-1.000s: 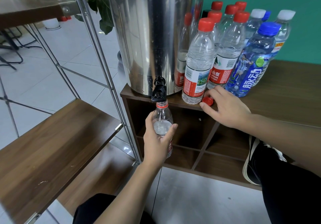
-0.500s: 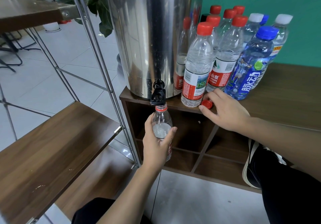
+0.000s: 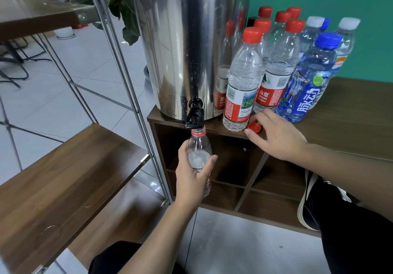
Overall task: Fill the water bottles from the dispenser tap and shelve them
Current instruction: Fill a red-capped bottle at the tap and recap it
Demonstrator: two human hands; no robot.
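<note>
My left hand (image 3: 192, 180) grips a clear uncapped bottle (image 3: 198, 146) with a red neck ring, upright, its mouth right under the black tap (image 3: 194, 117) of the steel dispenser (image 3: 187, 46). The bottle holds water up to about its shoulder. My right hand (image 3: 276, 136) rests on the cabinet top (image 3: 350, 125), thumb and forefinger pinching a loose red cap (image 3: 254, 127). Beside it stand several capped bottles: red-capped ones (image 3: 242, 82), a blue-labelled one (image 3: 308, 82) and white-capped ones (image 3: 345, 40) behind.
Left of the cabinet stands a metal-framed rack with a wooden shelf (image 3: 63, 178) and a higher one (image 3: 36, 16). Open cubbies (image 3: 231, 161) lie under the cabinet top. My shoe (image 3: 312, 199) sits by the lower right cubby. A plant (image 3: 119, 1) is behind the rack.
Both hands stay where they were, the left holding the bottle under the tap, the right at the red cap. Only the view has shifted slightly.
</note>
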